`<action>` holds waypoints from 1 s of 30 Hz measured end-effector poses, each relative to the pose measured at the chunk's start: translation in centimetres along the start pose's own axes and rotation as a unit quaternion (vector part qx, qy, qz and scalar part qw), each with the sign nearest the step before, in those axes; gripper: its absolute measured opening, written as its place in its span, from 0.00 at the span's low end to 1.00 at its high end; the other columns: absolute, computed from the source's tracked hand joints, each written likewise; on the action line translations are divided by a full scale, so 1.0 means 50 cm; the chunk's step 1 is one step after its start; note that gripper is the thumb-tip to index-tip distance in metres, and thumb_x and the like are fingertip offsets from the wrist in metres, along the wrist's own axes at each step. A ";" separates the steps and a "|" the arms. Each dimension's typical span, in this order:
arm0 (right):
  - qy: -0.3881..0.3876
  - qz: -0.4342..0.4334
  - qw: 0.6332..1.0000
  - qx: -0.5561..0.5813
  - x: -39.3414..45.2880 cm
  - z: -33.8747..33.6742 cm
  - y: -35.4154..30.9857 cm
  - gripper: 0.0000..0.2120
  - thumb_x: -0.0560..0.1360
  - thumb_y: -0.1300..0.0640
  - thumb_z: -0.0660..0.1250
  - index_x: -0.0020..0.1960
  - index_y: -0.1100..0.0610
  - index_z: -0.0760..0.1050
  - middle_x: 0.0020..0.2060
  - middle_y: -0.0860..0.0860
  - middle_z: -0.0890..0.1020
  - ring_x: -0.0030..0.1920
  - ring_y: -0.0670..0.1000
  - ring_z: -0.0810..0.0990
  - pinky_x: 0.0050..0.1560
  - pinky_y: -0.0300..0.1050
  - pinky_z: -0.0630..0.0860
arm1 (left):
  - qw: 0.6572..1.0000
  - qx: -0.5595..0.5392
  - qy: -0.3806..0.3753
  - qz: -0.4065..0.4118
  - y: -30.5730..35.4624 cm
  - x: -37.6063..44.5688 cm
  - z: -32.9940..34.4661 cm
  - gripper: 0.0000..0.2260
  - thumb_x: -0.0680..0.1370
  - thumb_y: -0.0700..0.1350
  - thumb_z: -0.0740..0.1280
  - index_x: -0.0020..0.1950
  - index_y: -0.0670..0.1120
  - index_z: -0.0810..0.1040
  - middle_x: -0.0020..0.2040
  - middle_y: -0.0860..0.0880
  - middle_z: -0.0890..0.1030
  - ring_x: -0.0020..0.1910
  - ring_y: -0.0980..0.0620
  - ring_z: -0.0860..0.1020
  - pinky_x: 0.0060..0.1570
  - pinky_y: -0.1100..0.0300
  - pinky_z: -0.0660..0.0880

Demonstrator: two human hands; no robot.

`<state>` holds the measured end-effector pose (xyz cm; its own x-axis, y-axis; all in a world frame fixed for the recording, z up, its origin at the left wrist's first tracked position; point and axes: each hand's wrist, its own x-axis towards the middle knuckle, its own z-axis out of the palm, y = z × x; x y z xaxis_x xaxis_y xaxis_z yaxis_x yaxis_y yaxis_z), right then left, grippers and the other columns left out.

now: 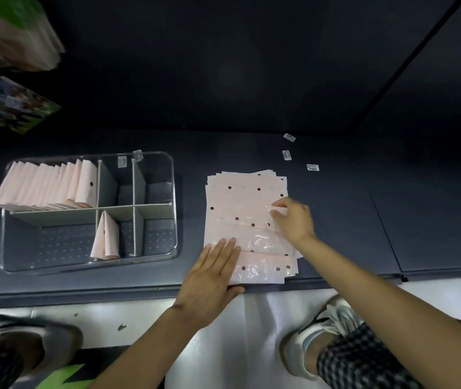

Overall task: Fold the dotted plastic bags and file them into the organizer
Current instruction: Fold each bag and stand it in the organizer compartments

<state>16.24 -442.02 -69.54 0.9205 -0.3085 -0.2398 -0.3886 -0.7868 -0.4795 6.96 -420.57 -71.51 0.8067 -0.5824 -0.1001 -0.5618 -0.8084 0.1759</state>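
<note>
A stack of pink dotted plastic bags (240,203) lies flat on the dark shelf, right of a clear organizer (171,175) with white dividers. My left hand (212,276) presses flat, fingers straight, on the stack's near left corner. My right hand (293,220) pinches the right edge of the top bag between thumb and fingers. Several folded bags (46,183) stand filed in the organizer's back left compartment. One folded bag (106,237) stands alone in a front middle compartment.
Three small white labels (287,155) lie on the shelf behind the stack. Colourful packages (7,108) hang at the upper left. The shelf's front edge (111,290) runs just below the organizer. My shoes (319,332) stand on the pale floor below.
</note>
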 end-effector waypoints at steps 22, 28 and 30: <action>0.059 -0.297 0.935 -0.182 -0.200 -0.016 0.104 0.15 0.72 0.57 0.72 0.57 0.60 0.80 0.57 0.54 0.81 0.59 0.59 0.78 0.62 0.55 0.71 | 0.995 -0.006 -0.084 -0.055 -0.052 -0.032 -0.029 0.36 0.78 0.65 0.49 0.78 0.46 0.43 0.78 0.50 0.43 0.76 0.52 0.40 0.74 0.53 0.37; -0.014 -0.284 0.941 -0.183 -0.173 0.004 0.062 0.13 0.79 0.53 0.61 0.61 0.55 0.74 0.59 0.50 0.75 0.60 0.51 0.71 0.61 0.41 0.65 | 0.995 -0.022 -0.067 -0.073 -0.048 -0.024 -0.028 0.35 0.77 0.66 0.51 0.77 0.47 0.51 0.78 0.51 0.49 0.77 0.51 0.44 0.75 0.53 0.40; -0.005 -0.285 0.942 -0.177 -0.166 0.008 0.065 0.11 0.80 0.53 0.60 0.57 0.56 0.76 0.56 0.50 0.77 0.58 0.51 0.73 0.58 0.40 0.66 | 0.995 -0.027 -0.058 -0.075 -0.050 -0.022 -0.027 0.34 0.77 0.66 0.52 0.77 0.47 0.53 0.78 0.51 0.50 0.77 0.51 0.44 0.75 0.53 0.41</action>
<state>7.33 -441.80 -69.44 0.9744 0.2214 -0.0382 0.2077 -0.9525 -0.2227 7.70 -417.79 -70.52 0.8518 -0.4648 -0.2417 -0.4239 -0.8826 0.2033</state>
